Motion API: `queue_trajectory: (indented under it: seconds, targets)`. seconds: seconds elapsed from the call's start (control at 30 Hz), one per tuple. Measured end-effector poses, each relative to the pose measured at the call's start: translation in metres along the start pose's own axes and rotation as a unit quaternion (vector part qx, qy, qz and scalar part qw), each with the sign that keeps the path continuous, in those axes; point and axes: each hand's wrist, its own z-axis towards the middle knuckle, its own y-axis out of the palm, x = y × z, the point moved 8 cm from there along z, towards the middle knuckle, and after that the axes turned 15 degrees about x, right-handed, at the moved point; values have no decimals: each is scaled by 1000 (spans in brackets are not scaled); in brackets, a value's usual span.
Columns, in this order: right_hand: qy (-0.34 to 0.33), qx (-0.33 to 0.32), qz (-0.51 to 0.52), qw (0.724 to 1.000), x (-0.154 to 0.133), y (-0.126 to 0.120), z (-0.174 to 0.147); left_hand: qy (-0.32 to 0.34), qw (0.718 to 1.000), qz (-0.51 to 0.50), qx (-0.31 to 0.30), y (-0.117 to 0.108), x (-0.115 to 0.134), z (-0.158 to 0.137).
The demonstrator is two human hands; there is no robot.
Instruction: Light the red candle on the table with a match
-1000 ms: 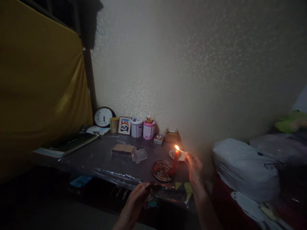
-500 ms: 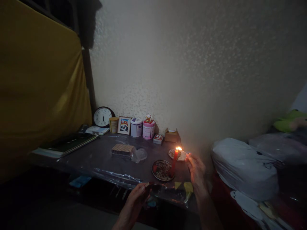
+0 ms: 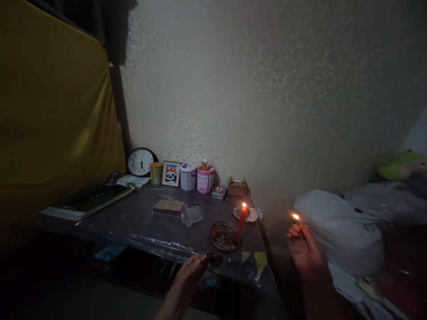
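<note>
A red candle point(image 3: 241, 222) stands upright on the edge of a round metal dish point(image 3: 211, 239) holding dark bits, and a small flame burns at its tip. To the right, beyond the table edge, my right hand point(image 3: 305, 251) pinches a burning match point(image 3: 296, 218), flame upward. My left hand point(image 3: 187, 278) is closed around a small matchbox point(image 3: 207, 256) at the table's front edge; much of the box is dark and hard to see.
Another dish point(image 3: 238, 212) with pale sticks lies behind the candle. A pack of sticks point(image 3: 169, 208), tins point(image 3: 188, 178), a framed picture point(image 3: 171, 174) and a clock point(image 3: 141, 162) stand on the table. White bags point(image 3: 340, 231) lie at right.
My right hand has moved right with the burning match, away from the candle. The candle now shows its own separate flame. My left hand stays nearly in place.
</note>
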Motion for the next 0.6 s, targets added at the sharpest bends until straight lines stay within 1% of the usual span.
queue_trajectory:
  seconds: [0.03, 0.07, 0.1, 0.13, 0.17, 0.23, 0.33, 0.4, 0.43, 0.47, 0.53, 0.6]
  targets:
    - [3, -12, 12, 1000, -2, -1, -2, 1, 1000, 3, -1, 1, 0, 0]
    - [-7, -19, -3, 1000, -4, -3, -3, 3, 1000, 4, -2, 2, 0, -1]
    - [-29, -22, -44, 998, -6, -6, -4, 6, 1000, 5, -3, 3, 1, -1]
    - [-63, -20, -106, 992, -10, -9, -5, 9, 1000, 6, -2, 3, 2, -2]
    - [-97, -15, -172, 980, -14, -13, -6, 11, 1000, 8, -2, 5, 3, -2]
    - [-149, 8, -266, 952, -27, -23, -7, 12, 1000, 11, -1, 7, 4, -3]
    - [-224, 25, -340, 913, -53, -34, -11, 8, 1000, 12, 3, 8, 5, -5]
    - [-260, 31, -372, 891, -64, -37, -13, 6, 1000, 12, 4, 8, 5, -6]
    - [-266, 38, -375, 887, -65, -38, -13, 6, 1000, 12, 4, 8, 5, -7]
    - [-262, 53, -367, 891, -63, -39, -11, 4, 1000, 12, 2, 8, 4, -7]
    - [-253, 99, -350, 897, -55, -43, -7, 2, 1000, 12, -3, 9, 4, -8]
    - [-222, 128, -323, 911, -41, -47, 0, -1, 1000, 13, -6, 9, 3, -8]
